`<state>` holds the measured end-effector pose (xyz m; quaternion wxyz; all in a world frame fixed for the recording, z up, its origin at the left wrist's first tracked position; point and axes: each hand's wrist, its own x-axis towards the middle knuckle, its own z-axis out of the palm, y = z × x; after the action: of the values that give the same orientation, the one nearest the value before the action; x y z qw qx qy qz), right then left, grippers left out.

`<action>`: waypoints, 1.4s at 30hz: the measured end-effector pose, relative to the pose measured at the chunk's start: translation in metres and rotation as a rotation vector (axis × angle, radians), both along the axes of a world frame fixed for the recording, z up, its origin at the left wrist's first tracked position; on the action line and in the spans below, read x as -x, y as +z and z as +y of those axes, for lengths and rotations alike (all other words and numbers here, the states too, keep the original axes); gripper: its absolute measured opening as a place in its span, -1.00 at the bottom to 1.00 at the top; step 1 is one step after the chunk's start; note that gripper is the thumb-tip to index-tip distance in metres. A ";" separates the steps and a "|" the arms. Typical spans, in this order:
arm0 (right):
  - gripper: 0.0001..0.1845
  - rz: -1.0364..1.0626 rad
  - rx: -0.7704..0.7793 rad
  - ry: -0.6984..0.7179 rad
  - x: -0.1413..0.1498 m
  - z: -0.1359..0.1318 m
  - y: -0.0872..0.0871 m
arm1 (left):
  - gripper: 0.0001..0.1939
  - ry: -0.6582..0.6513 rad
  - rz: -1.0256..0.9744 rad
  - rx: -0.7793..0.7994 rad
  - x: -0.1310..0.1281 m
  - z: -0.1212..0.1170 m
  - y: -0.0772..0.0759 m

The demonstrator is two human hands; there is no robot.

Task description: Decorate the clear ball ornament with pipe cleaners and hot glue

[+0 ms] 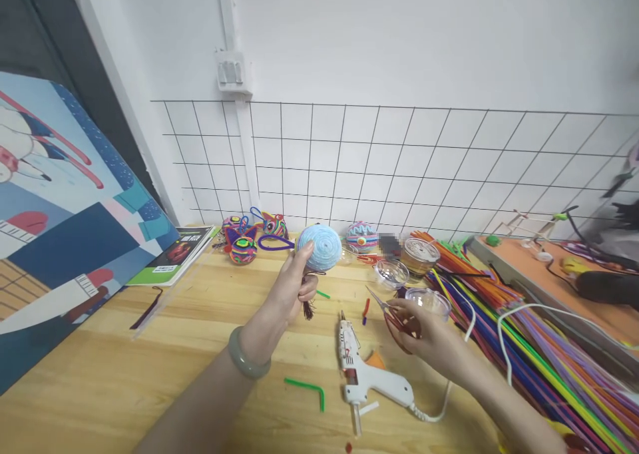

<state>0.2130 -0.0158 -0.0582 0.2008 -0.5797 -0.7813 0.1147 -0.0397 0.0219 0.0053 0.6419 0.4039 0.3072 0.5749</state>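
Observation:
My left hand (294,282) is closed on a round light-blue ball (323,249) wound in coils, its thumb pressed on the front. A purple loop (275,242) sticks out at the ball's left, and a dark tassel (308,306) hangs below the fingers. Red-handled scissors (394,321) are in my right hand (424,331), their tips pointing up and left above the table. Just left of them lies a short red and blue piece (366,311). A white glue gun (372,377) rests on the table between my forearms, its nozzle facing away from me.
Several colourful wound ornaments (243,249) and a striped ball (363,236) stand by the wall. Clear plastic cups (420,257) sit behind my right hand. Bundled pipe cleaners (544,354) and the white cord (504,334) cover the right side. A bent green stem (307,384) lies in front; a book (174,254) is left.

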 end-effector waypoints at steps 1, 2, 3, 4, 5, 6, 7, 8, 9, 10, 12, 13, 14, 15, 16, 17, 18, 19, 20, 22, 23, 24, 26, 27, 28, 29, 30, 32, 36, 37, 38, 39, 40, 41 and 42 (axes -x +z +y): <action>-0.62 0.166 0.020 0.045 0.003 -0.007 0.007 | -0.59 0.002 0.000 -0.001 -0.001 -0.001 0.000; -0.59 0.313 0.052 0.081 0.008 -0.014 0.014 | -0.59 0.000 0.001 -0.003 -0.001 -0.001 0.000; -0.56 0.439 0.077 0.102 0.014 -0.022 0.020 | -0.59 -0.001 0.002 -0.007 -0.002 -0.001 0.000; -0.55 0.523 0.104 0.103 0.021 -0.029 0.025 | -0.59 -0.001 0.003 -0.012 -0.003 -0.002 0.000; -0.55 0.574 0.120 0.100 0.028 -0.034 0.030 | -0.60 -0.001 0.004 -0.017 -0.003 -0.002 0.000; -0.55 0.605 0.124 0.108 0.035 -0.039 0.033 | -0.60 0.002 0.006 -0.024 -0.004 -0.003 0.000; -0.56 0.620 0.110 0.120 0.041 -0.042 0.036 | -0.60 0.006 0.007 -0.031 -0.004 -0.003 0.000; -0.59 0.619 0.095 0.135 0.045 -0.043 0.039 | -0.60 0.009 0.008 -0.035 -0.005 -0.004 0.000; -0.60 0.612 0.076 0.150 0.049 -0.043 0.040 | -0.60 0.010 0.010 -0.036 -0.005 -0.004 0.000; -0.61 0.602 0.060 0.163 0.052 -0.042 0.042 | -0.60 0.007 0.013 -0.037 -0.005 -0.005 0.001; -0.61 0.585 0.047 0.182 0.054 -0.039 0.043 | -0.60 -0.002 0.021 -0.034 -0.005 -0.005 0.001; -0.60 0.583 0.052 0.190 0.055 -0.037 0.042 | -0.60 -0.008 0.024 -0.033 -0.006 -0.005 0.001; -0.59 0.586 0.063 0.199 0.056 -0.035 0.042 | -0.60 -0.011 0.026 -0.034 -0.006 -0.005 0.001; -0.58 0.591 0.073 0.207 0.057 -0.033 0.042 | -0.60 -0.015 0.028 -0.036 -0.006 -0.005 0.001; -0.58 0.596 0.079 0.211 0.058 -0.032 0.041 | -0.60 -0.019 0.029 -0.036 -0.007 -0.005 0.001; -0.59 0.602 0.079 0.210 0.059 -0.031 0.041 | -0.60 -0.022 0.031 -0.036 -0.007 -0.005 0.001; -0.59 0.607 0.072 0.208 0.060 -0.031 0.040 | -0.60 -0.028 0.033 -0.034 -0.007 -0.005 0.000; -0.60 0.608 0.063 0.204 0.061 -0.030 0.040 | -0.60 -0.031 0.035 -0.033 -0.007 -0.005 0.000; -0.61 0.607 0.057 0.202 0.062 -0.030 0.040 | -0.60 -0.034 0.036 -0.032 -0.007 -0.005 0.000; -0.60 0.606 0.056 0.205 0.064 -0.030 0.040 | -0.60 -0.037 0.039 -0.033 -0.007 -0.005 -0.001; -0.60 0.608 0.061 0.207 0.065 -0.030 0.041 | -0.61 -0.038 0.041 -0.034 -0.007 -0.005 -0.001; -0.59 0.609 0.068 0.208 0.065 -0.029 0.041 | -0.61 -0.039 0.043 -0.036 -0.007 -0.005 -0.002; -0.59 0.614 0.077 0.213 0.066 -0.029 0.041 | -0.62 -0.041 0.047 -0.039 -0.007 -0.005 -0.002; -0.59 0.613 0.078 0.216 0.065 -0.028 0.041 | -0.62 -0.040 0.047 -0.042 -0.007 -0.005 -0.002; -0.60 0.610 0.074 0.218 0.065 -0.028 0.041 | -0.62 -0.040 0.047 -0.043 -0.007 -0.005 -0.002; -0.61 0.605 0.064 0.218 0.065 -0.028 0.041 | -0.62 -0.039 0.048 -0.043 -0.007 -0.005 -0.002; -0.62 0.600 0.048 0.217 0.064 -0.028 0.040 | -0.62 -0.038 0.049 -0.043 -0.007 -0.005 -0.001; -0.63 0.601 0.011 0.204 0.063 -0.028 0.040 | -0.61 -0.040 0.054 -0.042 -0.007 -0.006 -0.001; -0.62 0.629 -0.042 0.189 0.062 -0.028 0.043 | -0.62 -0.062 0.064 -0.055 -0.008 -0.005 -0.003; -0.63 0.630 -0.063 0.185 0.062 -0.028 0.044 | -0.63 -0.066 0.071 -0.059 -0.008 -0.005 -0.004; -0.64 0.625 -0.088 0.179 0.062 -0.028 0.045 | -0.64 -0.067 0.080 -0.064 -0.009 -0.006 -0.005; -0.64 0.614 -0.118 0.169 0.061 -0.028 0.047 | -0.64 -0.067 0.089 -0.069 -0.009 -0.006 -0.005; -0.65 0.602 -0.151 0.159 0.061 -0.028 0.048 | -0.65 -0.070 0.098 -0.073 -0.009 -0.006 -0.005; -0.65 0.586 -0.182 0.153 0.061 -0.028 0.049 | -0.66 -0.072 0.106 -0.077 -0.009 -0.007 -0.005; -0.66 0.568 -0.211 0.150 0.060 -0.028 0.050 | -0.66 -0.075 0.114 -0.080 -0.010 -0.008 -0.005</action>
<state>0.1528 -0.0442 -0.0085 0.4610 -0.4411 -0.7423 0.2047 -0.0300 0.0141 0.0003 0.6279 0.4725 0.3046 0.5382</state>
